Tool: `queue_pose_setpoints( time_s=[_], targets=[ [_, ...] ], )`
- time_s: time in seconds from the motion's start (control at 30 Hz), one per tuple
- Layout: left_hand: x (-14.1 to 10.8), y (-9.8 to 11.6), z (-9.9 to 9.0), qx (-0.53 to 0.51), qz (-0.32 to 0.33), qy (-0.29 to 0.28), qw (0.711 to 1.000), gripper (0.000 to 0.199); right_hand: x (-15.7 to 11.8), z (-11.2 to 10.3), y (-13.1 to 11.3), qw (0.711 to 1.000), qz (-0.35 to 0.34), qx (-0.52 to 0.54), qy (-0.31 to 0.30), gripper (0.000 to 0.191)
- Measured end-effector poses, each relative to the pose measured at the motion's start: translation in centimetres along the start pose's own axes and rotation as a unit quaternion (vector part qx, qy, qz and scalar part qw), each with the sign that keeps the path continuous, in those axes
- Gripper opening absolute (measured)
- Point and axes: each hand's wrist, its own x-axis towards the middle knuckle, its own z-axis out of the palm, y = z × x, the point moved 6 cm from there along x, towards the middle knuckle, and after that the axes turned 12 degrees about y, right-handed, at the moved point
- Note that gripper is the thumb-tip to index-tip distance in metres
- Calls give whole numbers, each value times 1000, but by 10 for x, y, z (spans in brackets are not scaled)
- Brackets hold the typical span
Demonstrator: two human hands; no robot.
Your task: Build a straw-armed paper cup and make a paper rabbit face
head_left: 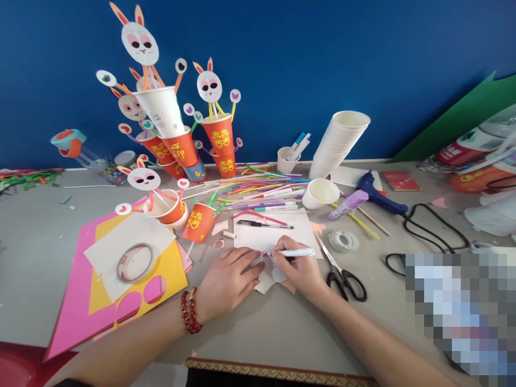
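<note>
My right hand (301,273) is closed around a white marker (298,252), its tip low over a small piece of white paper (266,279). The fingers of my left hand (226,282) lie stretched out, with their tips on the paper beside the marker's tip. Both hands partly hide what is drawn there. Just beyond, a black pen (264,224) rests on a larger white sheet (302,231). A small white pen cap (229,235) lies left of that sheet. Black-handled scissors (345,279) lie right of my right hand.
Rabbit-faced paper cups (217,134) stand at the back left. A tall stack of white cups (341,142), a blue glue gun (379,196), a purple glue stick (349,205) and clear tape (343,241) are rightward. Another tape roll (135,262) sits on coloured paper at left.
</note>
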Motion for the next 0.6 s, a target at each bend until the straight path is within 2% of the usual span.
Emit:
queue_pose_setpoints(
  time_s=[0.6],
  targets=[
    [0,0,0,6,4,1,1000,31,0,-1,1,1000,-5,22,15,16]
  ],
)
